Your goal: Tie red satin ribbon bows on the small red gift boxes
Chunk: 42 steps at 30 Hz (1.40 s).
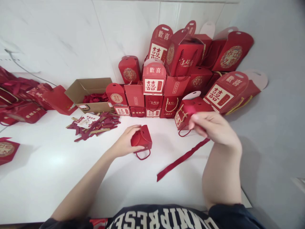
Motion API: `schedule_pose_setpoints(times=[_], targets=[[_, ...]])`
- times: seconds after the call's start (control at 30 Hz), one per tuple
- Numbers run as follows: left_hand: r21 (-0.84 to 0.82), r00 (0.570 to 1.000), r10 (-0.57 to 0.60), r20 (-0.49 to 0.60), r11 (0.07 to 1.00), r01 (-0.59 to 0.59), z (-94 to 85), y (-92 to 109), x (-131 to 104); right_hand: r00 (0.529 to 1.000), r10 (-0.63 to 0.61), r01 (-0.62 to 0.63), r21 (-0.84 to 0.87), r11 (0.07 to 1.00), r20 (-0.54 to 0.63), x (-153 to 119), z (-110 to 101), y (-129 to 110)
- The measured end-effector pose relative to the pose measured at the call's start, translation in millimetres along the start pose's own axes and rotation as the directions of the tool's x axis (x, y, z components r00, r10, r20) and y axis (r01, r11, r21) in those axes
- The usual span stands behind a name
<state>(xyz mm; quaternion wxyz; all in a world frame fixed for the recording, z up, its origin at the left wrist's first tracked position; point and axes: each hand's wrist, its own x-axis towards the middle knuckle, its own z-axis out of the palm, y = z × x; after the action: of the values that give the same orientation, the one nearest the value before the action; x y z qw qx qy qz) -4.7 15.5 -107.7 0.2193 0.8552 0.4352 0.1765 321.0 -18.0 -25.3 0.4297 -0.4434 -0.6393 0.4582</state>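
A small red gift box with a dark red cord handle stands on the white table, its rounded top flaps partly folded in. My left hand is wrapped around its left side, fingers behind and thumb in front. Farther right and raised above the table, my right hand pinches a dark red ribbon. The ribbon's long tail trails down to the left, ending in a notched tip, while its upper end looks blurred near the fingertips. Just behind that hand stands another red box with a cord loop.
Stacked red gift boxes line the wall at back centre and right. A cardboard carton with red ribbons stands left of them, before it a pile of dark red ribbon strips. More red boxes sit at far left.
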Motion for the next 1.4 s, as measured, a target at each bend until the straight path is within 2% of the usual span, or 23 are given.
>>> schedule_pose_setpoints(times=[0.03, 0.1, 0.17, 0.2, 0.33, 0.5, 0.77, 1.03, 1.13, 1.3, 1.37, 1.4], targets=[[-0.016, 0.995, 0.054, 0.089, 0.998, -0.053, -6.5, -4.2, 3.2, 0.984, 0.056, -0.047, -0.054, 0.997, 0.17, 4.4, 6.0, 1.9], [-0.02, 0.971, 0.111, 0.214, 0.994, -0.109, -18.7, -7.6, 8.0, 0.88, 0.156, -0.094, -0.156, 0.983, 0.449, 13.5, 19.6, 6.0], [-0.032, 0.956, 0.129, 0.265, 0.992, -0.126, -26.5, -6.2, 11.2, 0.785, 0.203, -0.087, -0.221, 0.971, 0.585, 22.7, 34.3, 10.8], [-0.052, 0.953, 0.14, 0.27, 0.99, -0.13, -27.9, -4.8, 12.4, 0.767, 0.214, -0.081, -0.24, 0.967, 0.606, 27.2, 41.2, 13.6], [-0.181, 0.958, 0.18, 0.224, 0.973, -0.141, -20.2, -3.0, 15.7, 0.74, 0.278, -0.108, -0.3, 0.948, 0.612, 41.9, 59.4, 27.7], [-0.329, 0.965, 0.231, 0.121, 0.927, -0.18, -2.4, -4.7, 17.9, 0.73, 0.334, -0.187, -0.296, 0.937, 0.596, 48.8, 65.9, 42.5], [-0.359, 0.973, 0.227, 0.05, 0.913, -0.195, 2.0, 0.1, 19.5, 0.634, 0.366, -0.295, -0.224, 0.929, 0.681, 50.6, 69.7, 49.4], [-0.351, 0.976, 0.215, 0.027, 0.916, -0.192, 4.6, 0.0, 19.8, 0.66, 0.397, -0.41, -0.136, 0.902, 0.638, 53.5, 72.6, 55.1], [-0.352, 0.979, 0.2, 0.043, 0.92, -0.173, 4.5, 3.6, 20.2, 0.661, 0.398, -0.395, -0.156, 0.905, 0.635, 54.5, 77.2, 55.7], [-0.37, 0.989, 0.146, 0.022, 0.92, -0.127, 7.0, 9.0, 21.5, 0.628, 0.381, -0.321, -0.22, 0.921, 0.678, 52.5, 79.8, 52.3], [-0.39, 0.99, 0.141, -0.001, 0.912, -0.131, 6.5, 9.0, 21.1, 0.661, 0.37, -0.261, -0.263, 0.929, 0.653, 50.8, 77.6, 49.9], [-0.397, 0.99, 0.141, -0.029, 0.907, -0.141, 5.3, 8.6, 20.5, 0.703, 0.361, -0.219, -0.297, 0.93, 0.613, 50.1, 76.3, 48.7]])
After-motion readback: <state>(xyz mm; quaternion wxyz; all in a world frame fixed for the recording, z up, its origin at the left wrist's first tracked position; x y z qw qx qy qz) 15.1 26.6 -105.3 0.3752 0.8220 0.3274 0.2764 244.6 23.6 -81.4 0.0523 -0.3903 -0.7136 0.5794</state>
